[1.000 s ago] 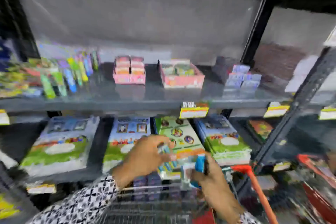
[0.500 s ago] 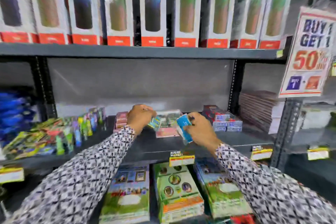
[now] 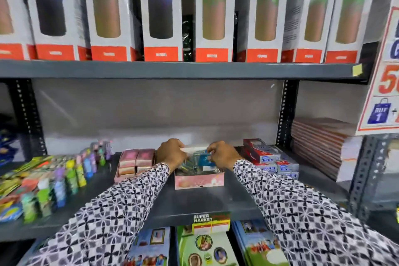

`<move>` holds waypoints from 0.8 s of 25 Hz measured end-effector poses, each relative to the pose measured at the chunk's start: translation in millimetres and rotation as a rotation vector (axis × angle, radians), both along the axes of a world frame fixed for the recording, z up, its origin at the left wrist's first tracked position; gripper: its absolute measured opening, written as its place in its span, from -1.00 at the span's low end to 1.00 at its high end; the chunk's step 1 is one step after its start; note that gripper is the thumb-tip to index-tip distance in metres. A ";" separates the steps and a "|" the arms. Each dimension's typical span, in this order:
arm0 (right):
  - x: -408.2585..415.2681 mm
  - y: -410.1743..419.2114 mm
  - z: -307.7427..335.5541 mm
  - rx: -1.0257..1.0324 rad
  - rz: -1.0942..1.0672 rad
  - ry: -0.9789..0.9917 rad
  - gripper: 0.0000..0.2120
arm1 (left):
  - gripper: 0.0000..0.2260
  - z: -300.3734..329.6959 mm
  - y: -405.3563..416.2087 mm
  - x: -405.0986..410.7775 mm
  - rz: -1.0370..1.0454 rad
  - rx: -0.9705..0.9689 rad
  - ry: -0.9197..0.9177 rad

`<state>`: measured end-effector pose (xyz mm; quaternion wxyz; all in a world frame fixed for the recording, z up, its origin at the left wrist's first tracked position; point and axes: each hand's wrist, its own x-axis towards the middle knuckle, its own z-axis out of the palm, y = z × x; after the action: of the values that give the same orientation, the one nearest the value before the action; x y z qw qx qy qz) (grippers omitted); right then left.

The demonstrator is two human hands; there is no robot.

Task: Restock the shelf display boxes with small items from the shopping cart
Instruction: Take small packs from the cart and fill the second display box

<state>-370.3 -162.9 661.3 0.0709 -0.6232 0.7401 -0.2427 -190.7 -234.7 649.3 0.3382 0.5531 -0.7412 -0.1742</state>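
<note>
A pink display box stands open in the middle of the grey shelf. Both my hands reach into it from above. My left hand is curled over small packets at the box's left side. Pressed against the box's right side, my right hand pinches a small blue packet. More small packets fill the box below the hands. The shopping cart is out of view.
A second pink box of pink cartons sits left of the display box. Red and blue cartons are stacked on the right. Small colourful bottles line the left. Tall bottle boxes fill the upper shelf; books lie below.
My hands rose from the cart up to the shelf with the small packets, and now both are lowered into the pink display box. The view tilted upward.
</note>
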 end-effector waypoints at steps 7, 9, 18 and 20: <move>-2.3 4.4 -17.9 0.048 0.102 0.258 -0.75 | -0.75 -18.6 8.7 30.1 -0.306 -0.120 -0.331; 0.1 0.1 -11.7 0.132 0.073 0.237 -0.66 | -0.77 -15.5 9.9 20.9 -0.354 -0.112 -0.437; -5.5 -3.0 -7.6 -0.117 0.031 -0.037 -0.68 | -0.53 2.5 -2.4 15.0 -0.247 -0.080 -0.538; -2.6 2.9 -7.6 -0.184 0.094 0.012 -0.64 | -0.43 3.4 -0.1 5.4 -0.224 -0.065 -0.676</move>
<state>-372.9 -159.9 653.7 0.0205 -0.6624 0.6852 -0.3022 -185.3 -234.8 652.7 0.0702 0.4836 -0.8724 0.0063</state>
